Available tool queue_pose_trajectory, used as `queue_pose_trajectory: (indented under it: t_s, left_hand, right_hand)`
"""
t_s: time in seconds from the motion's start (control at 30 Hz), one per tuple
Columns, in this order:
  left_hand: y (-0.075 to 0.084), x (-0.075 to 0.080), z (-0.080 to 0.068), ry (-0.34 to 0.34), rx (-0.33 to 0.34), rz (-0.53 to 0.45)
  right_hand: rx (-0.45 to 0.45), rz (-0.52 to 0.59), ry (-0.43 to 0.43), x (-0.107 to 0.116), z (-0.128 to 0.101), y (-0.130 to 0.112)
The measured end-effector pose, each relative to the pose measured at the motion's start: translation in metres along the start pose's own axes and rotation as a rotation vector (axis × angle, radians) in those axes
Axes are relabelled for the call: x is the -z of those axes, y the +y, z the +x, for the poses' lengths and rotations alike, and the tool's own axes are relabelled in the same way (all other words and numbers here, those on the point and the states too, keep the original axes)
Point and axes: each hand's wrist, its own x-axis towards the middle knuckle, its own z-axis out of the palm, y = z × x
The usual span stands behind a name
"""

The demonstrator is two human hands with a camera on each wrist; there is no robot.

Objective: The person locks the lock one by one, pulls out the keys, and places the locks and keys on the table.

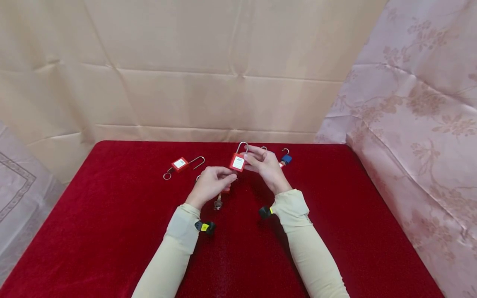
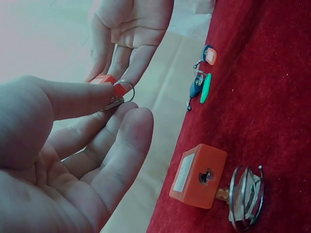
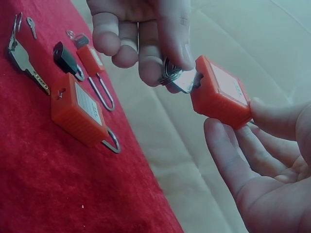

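My right hand (image 1: 267,169) holds a red padlock (image 1: 237,162) above the table, pinching its body between thumb and fingers. The padlock's white label faces me and its shackle points up. At the padlock's lower end, my left hand (image 1: 210,184) pinches a key (image 3: 185,81) with a ring on it. The key's tip meets the keyhole; how deep it sits I cannot tell. Below the left hand lies another red padlock (image 3: 80,111), with a key (image 1: 218,203) beneath the hand in the head view. Left of the hands lies a red padlock (image 1: 180,164) with its shackle swung out.
A blue padlock (image 1: 286,158) lies behind the right hand, beside a partly hidden red one (image 1: 282,164). The right wrist view shows a black padlock (image 3: 64,58) and a small loose key (image 3: 32,27). Red cloth covers the table (image 1: 112,248); curtains (image 1: 186,62) hang behind it.
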Motion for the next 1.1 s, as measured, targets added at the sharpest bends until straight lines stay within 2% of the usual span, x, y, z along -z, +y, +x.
queue_pose_trajectory:
  t_s: [0.37, 0.67, 0.87, 1.1]
  left_hand:
    - [0.002, -0.0009, -0.0003, 0.019, 0.008, -0.064]
    - [0.0063, -0.0009, -0.0014, -0.023, 0.073, -0.268]
    - [0.0063, -0.0014, -0.0011, -0.018, 0.088, -0.3]
    - [0.007, -0.0018, -0.0017, 0.024, 0.061, -0.3]
  right_hand:
    - [-0.003, 0.027, -0.007, -0.0003, 0.0009, 0.0026]
    - [0.005, 0.116, -0.026, -0.0001, 0.0015, 0.002]
    - [-0.015, 0.132, -0.023, -0.0011, 0.0007, 0.0004]
    - [-0.042, 0.1, -0.061, -0.0033, 0.0001, 0.0015]
